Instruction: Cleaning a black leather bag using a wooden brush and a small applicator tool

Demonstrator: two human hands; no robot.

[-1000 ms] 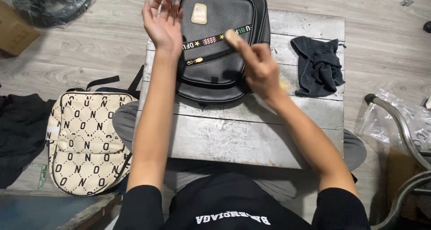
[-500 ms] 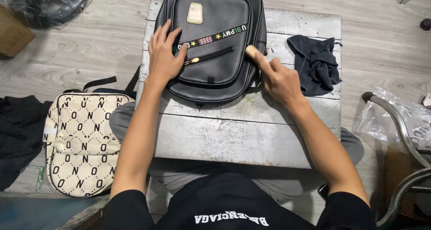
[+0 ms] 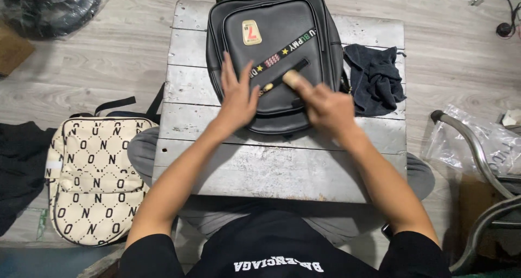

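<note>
Left hand: open, fingers spread, palm flat on the lower front of one black backpack. Right hand: closed round one small pale wooden-looking piece, its tip against the front pocket beside the zip; whether it is a brush or a block cannot be told. Backpack: lies flat on the far half of the grey plank worktop, long axis running away from the person, directly ahead of both hands, the right hand slightly nearer its pocket. Also: one dark cloth, crumpled, just right of the backpack; one cream patterned backpack on the floor, left
</note>
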